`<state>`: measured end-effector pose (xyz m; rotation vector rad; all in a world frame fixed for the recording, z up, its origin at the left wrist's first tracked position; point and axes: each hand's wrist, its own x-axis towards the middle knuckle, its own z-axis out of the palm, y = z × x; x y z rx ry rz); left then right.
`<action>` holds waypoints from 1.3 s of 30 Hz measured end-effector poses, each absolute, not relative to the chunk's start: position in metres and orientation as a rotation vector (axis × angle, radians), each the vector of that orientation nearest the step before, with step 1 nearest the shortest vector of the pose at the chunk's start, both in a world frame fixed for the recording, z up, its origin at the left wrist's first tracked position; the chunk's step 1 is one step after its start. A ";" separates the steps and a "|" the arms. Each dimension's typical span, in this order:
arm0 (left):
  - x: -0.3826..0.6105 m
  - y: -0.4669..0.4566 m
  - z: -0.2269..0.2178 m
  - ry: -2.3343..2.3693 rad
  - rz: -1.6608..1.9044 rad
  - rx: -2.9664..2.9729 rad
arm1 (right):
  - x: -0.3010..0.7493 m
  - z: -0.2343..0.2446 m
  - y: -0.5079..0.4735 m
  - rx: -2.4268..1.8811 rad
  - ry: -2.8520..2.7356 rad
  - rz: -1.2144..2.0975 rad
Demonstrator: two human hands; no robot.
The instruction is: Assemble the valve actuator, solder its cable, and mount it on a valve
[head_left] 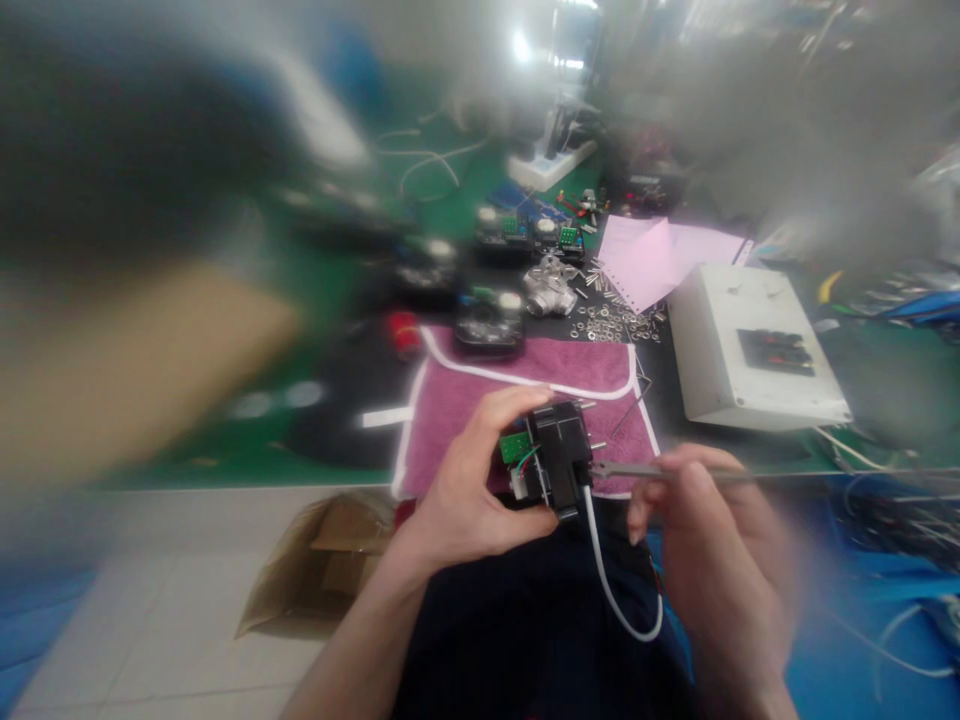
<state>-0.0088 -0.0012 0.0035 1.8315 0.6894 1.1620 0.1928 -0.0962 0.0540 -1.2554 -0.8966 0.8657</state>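
Note:
My left hand (480, 490) is wrapped round a black electronic device (564, 445), thumb below and fingers above. A green circuit board (515, 447) and thin coloured wires show on its left side, and metal pins stick out on its right. From its lower corner a white cable (600, 560) loops down and to the right. My right hand (705, 530) is closed on a slim metal open-end wrench (626, 469). The wrench's forked tip is at the device's side near the cable entry; whether it touches I cannot tell. Under the device lies a purple cloth (465, 400) with white edging.
Behind the cloth stand similar black units (489, 325), a metal casting (550, 287) and scattered nuts and pins (611, 322). A white box (750, 350) and pink paper (645, 260) are at the right. Below the table edge is a cardboard box (322, 570).

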 end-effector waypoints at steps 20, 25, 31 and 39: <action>-0.010 -0.002 0.005 0.699 1.155 1.837 | 0.202 0.043 -0.089 -1.120 -0.818 1.176; -0.009 -0.002 0.002 0.706 1.178 1.821 | 0.192 0.057 -0.108 -1.340 -1.163 0.666; -0.008 -0.002 0.000 0.696 1.201 1.810 | 0.186 0.067 -0.109 -1.295 -1.624 0.332; -0.009 -0.002 0.005 0.717 1.156 1.835 | 0.196 0.043 -0.085 -1.120 -0.810 1.190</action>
